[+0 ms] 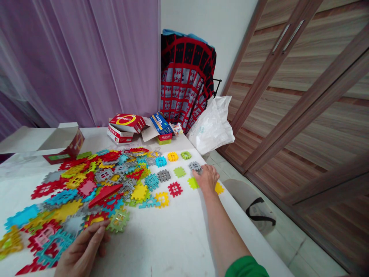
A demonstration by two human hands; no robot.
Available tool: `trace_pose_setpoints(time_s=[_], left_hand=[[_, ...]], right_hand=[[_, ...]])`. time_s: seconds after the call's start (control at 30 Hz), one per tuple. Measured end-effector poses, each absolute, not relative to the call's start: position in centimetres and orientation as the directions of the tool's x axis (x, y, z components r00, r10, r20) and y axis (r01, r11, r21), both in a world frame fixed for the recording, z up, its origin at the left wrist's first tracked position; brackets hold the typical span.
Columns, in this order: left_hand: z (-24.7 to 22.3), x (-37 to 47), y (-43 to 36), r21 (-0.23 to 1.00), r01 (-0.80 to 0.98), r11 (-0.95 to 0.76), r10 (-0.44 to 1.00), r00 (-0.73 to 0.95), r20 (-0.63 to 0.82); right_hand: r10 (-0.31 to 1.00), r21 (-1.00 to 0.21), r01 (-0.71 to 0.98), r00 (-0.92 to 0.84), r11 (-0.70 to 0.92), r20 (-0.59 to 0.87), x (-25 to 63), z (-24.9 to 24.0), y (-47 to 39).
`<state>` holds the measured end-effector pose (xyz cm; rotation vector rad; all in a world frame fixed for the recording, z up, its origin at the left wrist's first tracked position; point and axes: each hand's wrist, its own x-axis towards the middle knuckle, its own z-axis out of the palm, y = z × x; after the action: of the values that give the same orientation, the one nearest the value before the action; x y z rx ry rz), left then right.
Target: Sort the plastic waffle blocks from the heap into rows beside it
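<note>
My right hand (206, 177) is at the table's right side, its fingers closed on a grey window-patterned plastic building piece (195, 166). Under the hand, a lime green piece (193, 183) and a yellow piece (219, 188) partly show. At the lower left, my left hand (83, 246) has loosely bent fingers, with the thumb apart. Its index fingertip meets the left edge of a pale green window piece (118, 219); no grip on it shows. Close by are a blue notched piece (54, 248) and the mixed pile of interlocking pieces (86, 188).
Separate pieces, including a red window piece (175, 189) and a grey square (164, 176), lie right of the pile. Behind are an opened carton (65, 144), a red box (127, 125) and a blue box (161, 123). A white plastic bag (211, 127) hangs by the table's far right corner.
</note>
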<state>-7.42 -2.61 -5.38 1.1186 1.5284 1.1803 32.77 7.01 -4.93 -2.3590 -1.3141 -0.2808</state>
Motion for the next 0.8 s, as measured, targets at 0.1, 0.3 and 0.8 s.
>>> trace_pose_setpoints(time_s=[0.1, 0.3, 0.8], left_hand=[[-4.93, -7.24, -2.55, 0.977, 0.130, 0.167, 0.969, -0.206, -0.138], [-4.43, -7.00, -2.55, 0.975, 0.148, 0.168, 0.967, -0.217, -0.134], [-4.75, -7.23, -2.62, 0.976, 0.125, 0.177, 0.966, -0.214, -0.147]], right_hand=[[0.763, -0.265, 0.843, 0.536, -0.468, 0.360, 32.60, -4.67, 6.97], [0.769, -0.270, 0.843, 0.536, -0.465, 0.349, 32.53, -4.58, 6.90], [0.754, -0.266, 0.840, 0.543, -0.473, 0.370, 32.77, -4.82, 6.94]])
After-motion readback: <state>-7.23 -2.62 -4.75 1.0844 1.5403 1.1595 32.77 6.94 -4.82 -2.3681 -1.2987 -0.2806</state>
